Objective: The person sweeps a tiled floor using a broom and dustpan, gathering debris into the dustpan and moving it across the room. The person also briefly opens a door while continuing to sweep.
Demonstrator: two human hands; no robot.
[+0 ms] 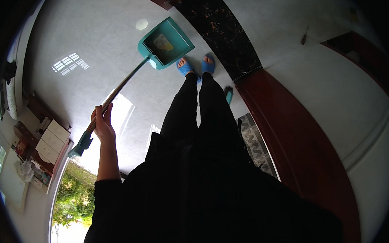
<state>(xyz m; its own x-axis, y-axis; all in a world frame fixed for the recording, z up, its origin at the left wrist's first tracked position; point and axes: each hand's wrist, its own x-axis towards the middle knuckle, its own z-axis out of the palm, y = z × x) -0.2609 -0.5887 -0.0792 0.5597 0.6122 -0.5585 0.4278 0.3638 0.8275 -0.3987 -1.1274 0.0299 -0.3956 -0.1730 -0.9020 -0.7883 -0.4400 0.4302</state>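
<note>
My left hand (104, 126) grips the long metal handle (126, 79) of a teal lobby dustpan. At the handle's upper end is a dark green plastic clip and grip (81, 145), just beyond my fingers. The dustpan's pan (179, 39) is in front of my feet, its open edge turned to the right. Inside it are comb teeth along the back and a pale, yellowish label or scrap; I cannot tell which. My right hand is out of view. Near my right leg a teal brush or broom head (228, 94) with dark bristles shows, partly hidden by the leg.
I stand in blue slippers (208, 65) on a glossy grey tiled floor (111, 36). A black marble threshold (224, 30) and a dark red door or panel (301, 142) run along the right. White drawers (52, 141) stand at the left. A patterned mat (255, 141) lies beside me.
</note>
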